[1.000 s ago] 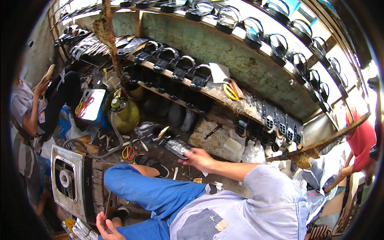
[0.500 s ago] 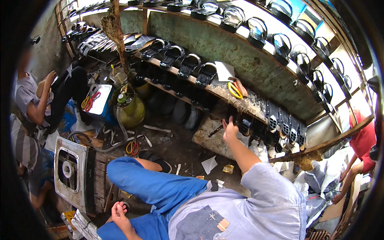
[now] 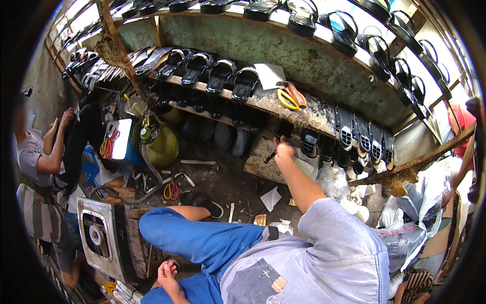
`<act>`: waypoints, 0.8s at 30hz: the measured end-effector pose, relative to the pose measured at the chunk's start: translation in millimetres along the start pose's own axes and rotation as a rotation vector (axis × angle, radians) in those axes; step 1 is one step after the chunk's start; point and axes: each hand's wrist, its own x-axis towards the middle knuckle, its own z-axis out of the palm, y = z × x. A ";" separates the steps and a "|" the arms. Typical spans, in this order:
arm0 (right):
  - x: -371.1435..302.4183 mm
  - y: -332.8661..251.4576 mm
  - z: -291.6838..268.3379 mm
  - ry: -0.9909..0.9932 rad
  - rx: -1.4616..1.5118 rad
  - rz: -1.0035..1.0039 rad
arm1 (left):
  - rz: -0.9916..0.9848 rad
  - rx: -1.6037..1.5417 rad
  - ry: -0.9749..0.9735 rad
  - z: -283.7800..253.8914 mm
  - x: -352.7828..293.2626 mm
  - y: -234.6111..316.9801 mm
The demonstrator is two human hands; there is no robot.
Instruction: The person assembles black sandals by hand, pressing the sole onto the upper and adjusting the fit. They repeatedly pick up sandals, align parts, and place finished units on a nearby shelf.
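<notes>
My right arm stretches out to the lower shelf, where my right hand (image 3: pixel 284 149) has its fingers bent beside a dark sandal (image 3: pixel 285 129) in the shadow. What those fingers grip, if anything, is too dark to make out. Just below that hand, a thin dark stick-like tool (image 3: pixel 270 157) lies on a worn board (image 3: pixel 257 161). Above my blue-trousered leg, my left hand (image 3: pixel 167 277) is curled closed near a small dark round thing (image 3: pixel 174 263); its contents are hidden.
Black sandals (image 3: pixel 219 76) line the shelf (image 3: pixel 314 115), beside yellow-handled scissors (image 3: pixel 287 100). A metal stove (image 3: pixel 96 233), green gas cylinder (image 3: pixel 161 142) and red-handled scissors (image 3: pixel 171 191) stand or lie leftward. One person (image 3: pixel 40 152) sits at left; another, in red (image 3: pixel 461 126), is far right.
My view has shifted a little to the right. My right hand has turned and drawn slightly left and up by the lower shelf. The left hand stays curled at my lap.
</notes>
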 end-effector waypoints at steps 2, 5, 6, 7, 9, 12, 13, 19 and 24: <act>-5.8 2.4 -1.8 -0.009 -0.073 0.007 | -0.012 0.002 -0.002 2.6 1.7 0.6; -25.7 -10.6 -18.2 -0.112 -0.628 0.115 | -0.018 -0.014 -0.011 5.3 0.5 1.3; -34.0 -16.7 -25.7 -0.059 -0.800 0.056 | -0.015 -0.024 -0.017 5.8 -0.7 1.4; -40.7 -24.9 -32.3 0.112 -0.875 -0.066 | -0.008 -0.040 -0.024 6.1 -1.5 1.7; -46.9 -43.0 -41.8 0.492 -0.802 -0.236 | -0.003 -0.046 -0.025 5.8 -3.1 2.3; -31.2 -76.7 -44.2 0.491 -0.517 -0.301 | 0.009 -0.055 -0.038 3.8 -3.1 5.0; -21.1 -88.2 -43.3 0.429 -0.518 -0.311 | 0.001 -0.058 -0.047 3.2 -2.9 5.8; 6.6 -105.0 -18.2 0.141 -0.433 -0.066 | 0.082 -0.049 -0.086 -2.7 -7.7 8.3; -108.1 -51.6 -12.4 -0.048 -0.234 -0.246 | 0.126 -0.103 -0.052 -11.7 -23.6 3.1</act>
